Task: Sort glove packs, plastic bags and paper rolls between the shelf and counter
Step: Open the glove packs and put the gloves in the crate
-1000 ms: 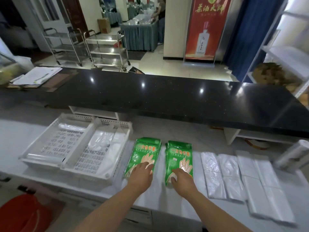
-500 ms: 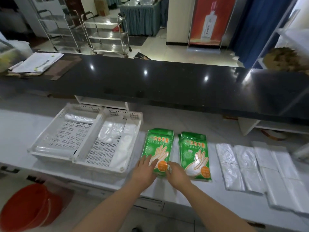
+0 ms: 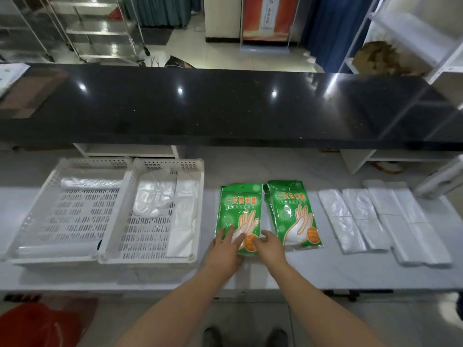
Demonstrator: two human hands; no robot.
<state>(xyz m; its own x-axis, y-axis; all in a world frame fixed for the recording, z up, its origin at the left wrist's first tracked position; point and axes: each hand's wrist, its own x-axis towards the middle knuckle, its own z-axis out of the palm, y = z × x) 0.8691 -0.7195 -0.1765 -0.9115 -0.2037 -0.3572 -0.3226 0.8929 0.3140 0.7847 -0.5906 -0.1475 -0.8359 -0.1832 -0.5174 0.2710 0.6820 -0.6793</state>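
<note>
Stock on the white surface (image 3: pixel 325 274), placed from the white perforated tray (image 3: pixel 132 164).

1. Tray, two compartments. The left one holds a clear plastic roll (image 3: pixel 90 182) at its far end. The right one holds folded plastic bags (image 3: pixel 155 200).
2. Left glove pack (image 3: pixel 238 209), green, flat on the surface just beside the tray's right wall. Both hands are on its near end.
3. Left hand (image 3: pixel 225 246): grip apart, fingers spread flat on the pack.
4. Right hand (image 3: pixel 271 249): fingers curled at the pack's near corner. I cannot tell whether this grip pinches the edge or only touches it.
5. Right glove pack (image 3: pixel 293 214), one place further from the tray and close beside the first pack. No hand is on it.
6. Folded plastic bag stacks (image 3: pixel 355 221), in rows beyond the packs.
7. White roll (image 3: pixel 441 181), furthest from the tray.
8. Black counter top (image 3: pixel 225 108), behind and above the tray.

Progress, as judged: early. Some bags and one roll sit in the tray. Both glove packs, the bag stacks and the white roll are not yet sorted. The left pack appears to be the item in hand.
</note>
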